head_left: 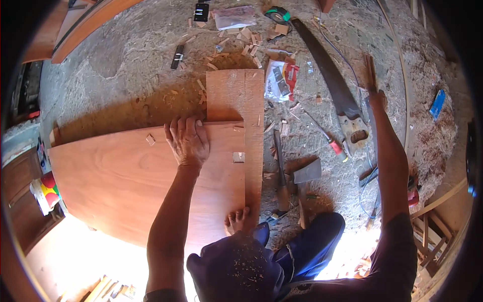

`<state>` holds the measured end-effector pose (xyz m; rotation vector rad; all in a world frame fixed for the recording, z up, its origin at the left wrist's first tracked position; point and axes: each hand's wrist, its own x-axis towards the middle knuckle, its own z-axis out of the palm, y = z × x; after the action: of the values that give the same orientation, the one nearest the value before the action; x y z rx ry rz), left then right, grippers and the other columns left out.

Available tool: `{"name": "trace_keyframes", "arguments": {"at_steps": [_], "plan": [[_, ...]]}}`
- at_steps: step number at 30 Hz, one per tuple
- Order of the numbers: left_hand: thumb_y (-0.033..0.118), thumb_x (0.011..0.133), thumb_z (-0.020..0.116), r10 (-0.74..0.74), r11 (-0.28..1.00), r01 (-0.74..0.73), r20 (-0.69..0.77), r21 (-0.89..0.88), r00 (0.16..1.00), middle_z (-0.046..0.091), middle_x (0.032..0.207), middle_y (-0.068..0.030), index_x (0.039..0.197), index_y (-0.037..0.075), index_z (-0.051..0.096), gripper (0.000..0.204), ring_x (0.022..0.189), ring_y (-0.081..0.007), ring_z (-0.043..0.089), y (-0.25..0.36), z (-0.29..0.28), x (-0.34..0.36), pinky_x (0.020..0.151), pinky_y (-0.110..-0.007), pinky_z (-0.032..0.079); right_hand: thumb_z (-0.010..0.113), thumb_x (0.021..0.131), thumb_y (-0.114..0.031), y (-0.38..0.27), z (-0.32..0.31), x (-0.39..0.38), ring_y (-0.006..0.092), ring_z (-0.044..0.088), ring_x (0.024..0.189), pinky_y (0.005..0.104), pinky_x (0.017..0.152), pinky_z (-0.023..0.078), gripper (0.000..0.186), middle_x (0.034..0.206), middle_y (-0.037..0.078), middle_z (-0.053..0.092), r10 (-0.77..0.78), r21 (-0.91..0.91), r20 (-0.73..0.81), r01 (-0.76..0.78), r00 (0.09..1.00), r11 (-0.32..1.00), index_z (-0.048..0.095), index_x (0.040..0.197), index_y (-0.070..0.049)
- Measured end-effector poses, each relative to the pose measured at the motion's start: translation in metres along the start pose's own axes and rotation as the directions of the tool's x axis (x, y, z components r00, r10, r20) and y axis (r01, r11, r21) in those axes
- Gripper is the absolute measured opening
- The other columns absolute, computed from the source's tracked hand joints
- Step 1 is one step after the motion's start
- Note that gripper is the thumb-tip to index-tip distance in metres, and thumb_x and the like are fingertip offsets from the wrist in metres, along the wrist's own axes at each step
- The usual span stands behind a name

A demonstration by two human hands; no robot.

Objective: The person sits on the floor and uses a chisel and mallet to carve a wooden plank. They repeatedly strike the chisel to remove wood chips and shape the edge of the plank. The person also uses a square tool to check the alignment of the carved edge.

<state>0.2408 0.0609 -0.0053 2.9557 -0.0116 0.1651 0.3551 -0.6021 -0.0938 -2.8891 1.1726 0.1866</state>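
My left hand lies flat, fingers spread, on the far edge of a broad reddish-brown wooden panel. A small square mortise or inset shows near the panel's right end, and one wood chip rests on its face. A thicker board extends from beneath the panel's right side. Off to the far right, my right hand is closed around a slim brown wooden piece that sticks out beyond the fingers. What exactly this piece is, I cannot make out. My bare foot presses on the panel's near right corner.
Right of the panel lie a handsaw, a red-handled screwdriver, a chisel and a hatchet. Beyond are a plastic packet, a green tape measure and scattered wood chips. A cable crosses the floor.
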Motion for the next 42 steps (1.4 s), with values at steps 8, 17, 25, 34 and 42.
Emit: {"name": "trace_keyframes", "arguments": {"at_steps": [8, 17, 25, 34, 42], "plan": [[0.03, 0.102, 0.046, -0.01, 1.0, 0.01, -0.012, 0.01, 1.0, 0.064, 0.115, -0.0116, 0.11, 0.01, 0.063, 0.027, 0.124, -0.0349, 0.051, 0.003, 0.001, -0.002, 0.115, -0.058, 0.025, 0.067, 0.09, -0.045, 0.023, -0.047, -0.007, 0.0331, 0.073, 0.089, 0.0435, 0.077, 0.055, 0.05, 0.097, 0.026, 0.073, -0.18, 0.142, 0.046, 0.172, 0.983, 0.975, 0.07, 0.099, 0.004], [0.029, 0.101, 0.048, -0.023, 0.994, 0.003, -0.182, -0.107, 0.983, 0.064, 0.118, -0.0116, 0.117, 0.012, 0.064, 0.028, 0.126, -0.0333, 0.05, -0.009, 0.005, -0.005, 0.117, -0.054, 0.028, 0.075, 0.091, -0.014, -0.027, -0.207, -0.17, 0.016, 0.069, 0.09, 0.0286, 0.076, 0.055, 0.032, 0.099, 0.006, 0.074, -0.603, 0.858, -0.158, 0.411, 0.782, 0.309, 0.068, 0.118, 0.0], [0.029, 0.108, 0.042, 0.304, 0.454, -0.095, 0.054, -0.886, 0.951, 0.068, 0.09, -0.0183, 0.123, -0.001, 0.06, 0.038, 0.076, -0.0289, 0.068, 0.093, -0.071, -0.098, 0.066, -0.039, 0.055, 0.064, 0.101, -0.024, -0.12, -0.196, -0.378, 0.0218, 0.074, 0.081, 0.0396, 0.067, 0.066, 0.026, 0.092, 0.009, 0.072, -0.538, 0.863, 0.138, -0.367, 0.832, -0.347, 0.062, 0.119, -0.005], [0.035, 0.109, 0.042, 0.488, -0.235, 0.66, 0.501, -0.713, 0.715, 0.062, 0.077, -0.004, 0.101, 0.005, 0.059, 0.036, 0.063, -0.0123, 0.058, 0.108, -0.104, -0.142, 0.058, -0.027, 0.048, 0.069, 0.098, -0.024, -0.182, -0.176, -0.452, 0.0165, 0.071, 0.074, 0.0235, 0.055, 0.055, 0.026, 0.093, 0.007, 0.071, -0.594, 0.931, 0.261, -0.362, 0.761, -0.055, 0.062, 0.114, -0.005], [0.03, 0.105, 0.048, 0.474, -0.18, 0.659, 0.523, -0.73, 0.708, 0.058, 0.076, -0.0044, 0.102, 0.005, 0.057, 0.027, 0.066, -0.0135, 0.055, 0.098, -0.133, -0.137, 0.059, -0.031, 0.044, 0.069, 0.095, -0.011, -0.19, -0.185, -0.464, 0.0148, 0.066, 0.095, 0.0294, 0.079, 0.059, 0.039, 0.116, 0.008, 0.069, -0.631, 0.793, 0.28, -0.545, 0.723, -0.273, 0.054, 0.131, -0.01]]}}
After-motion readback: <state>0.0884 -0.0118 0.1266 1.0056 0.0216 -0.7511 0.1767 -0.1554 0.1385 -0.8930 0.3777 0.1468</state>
